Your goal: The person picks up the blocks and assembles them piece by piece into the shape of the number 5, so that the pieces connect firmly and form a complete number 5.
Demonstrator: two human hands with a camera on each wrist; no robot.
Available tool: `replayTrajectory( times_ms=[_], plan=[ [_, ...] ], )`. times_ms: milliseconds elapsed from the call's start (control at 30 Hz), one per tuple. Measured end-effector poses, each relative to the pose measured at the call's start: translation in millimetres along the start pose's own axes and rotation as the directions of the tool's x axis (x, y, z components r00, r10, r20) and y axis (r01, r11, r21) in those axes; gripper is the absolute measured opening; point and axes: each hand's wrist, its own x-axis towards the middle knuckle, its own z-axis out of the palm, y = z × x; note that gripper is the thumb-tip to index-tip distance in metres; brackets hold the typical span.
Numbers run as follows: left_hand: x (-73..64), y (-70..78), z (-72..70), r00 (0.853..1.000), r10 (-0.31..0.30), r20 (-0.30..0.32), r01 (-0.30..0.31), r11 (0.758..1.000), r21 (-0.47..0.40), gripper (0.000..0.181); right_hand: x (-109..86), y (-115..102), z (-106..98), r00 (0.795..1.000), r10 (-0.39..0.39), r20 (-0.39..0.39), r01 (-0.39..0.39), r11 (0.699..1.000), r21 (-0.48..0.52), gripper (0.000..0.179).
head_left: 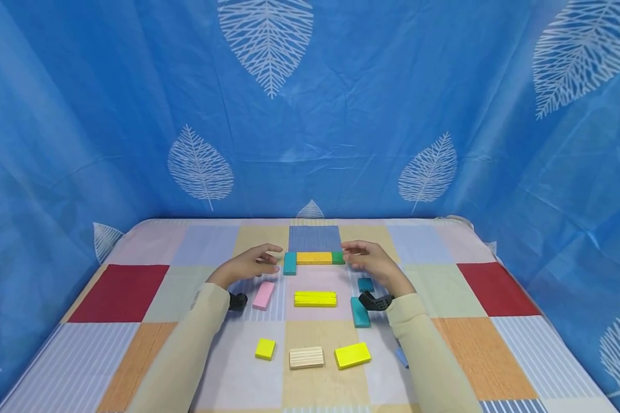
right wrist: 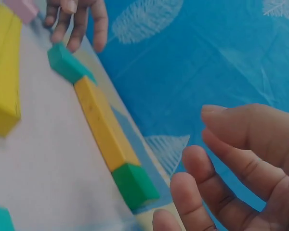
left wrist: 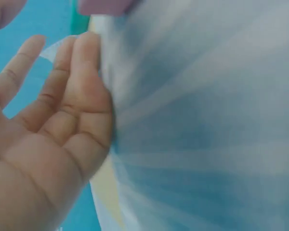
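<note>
A row of blocks lies toward the back of the table: a teal block (head_left: 290, 264) at the left end, an orange block (head_left: 314, 258) in the middle and a green block (head_left: 337, 258) at the right. Just left of the teal block is my left hand (head_left: 250, 263), its fingers loosely bent and holding nothing. My right hand (head_left: 372, 263) is beside the green block; in the right wrist view its fingers (right wrist: 197, 163) are relaxed, with nothing between them. A pink block (head_left: 264, 295) lies near the left wrist. Below the right hand is a small dark teal block (head_left: 365, 285).
A long yellow block (head_left: 315, 299) lies mid-table, with a teal block (head_left: 360, 312) by the right wrist. Nearer are a yellow square block (head_left: 265, 349), a ridged wooden block (head_left: 306, 357), a yellow block (head_left: 352, 355) and a blue block (head_left: 402, 357) partly behind the right sleeve.
</note>
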Motion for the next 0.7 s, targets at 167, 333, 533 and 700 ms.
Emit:
replayTrajectory(
  times_ms=[167,333,533,700],
  plan=[
    [-13.3,-1.0,1.3,0.999,0.046,-0.026,-0.046,0.999,-0.021,0.055,-8.0,-7.0,5.0,0.999,-0.025,0.028,0.023,0.998,0.052,0.052],
    [-26.0,-1.4,5.6,0.992,0.114,-0.06,-0.115,0.993,-0.014,0.051,-20.1,-12.2,12.3,0.997,-0.07,-0.015,0.07,0.997,0.014,0.048],
    [-40.7,-0.2,11.2,0.985,0.144,-0.094,-0.142,0.989,0.03,0.048,-35.1,-13.9,18.4,0.985,-0.17,0.008,0.17,0.984,-0.048,0.042],
    [-53.8,-2.4,10.0,0.992,0.093,-0.08,-0.092,0.996,0.019,0.053,-40.2,-15.8,21.5,0.982,-0.189,0.028,0.191,0.979,-0.065,0.042]
  ],
)
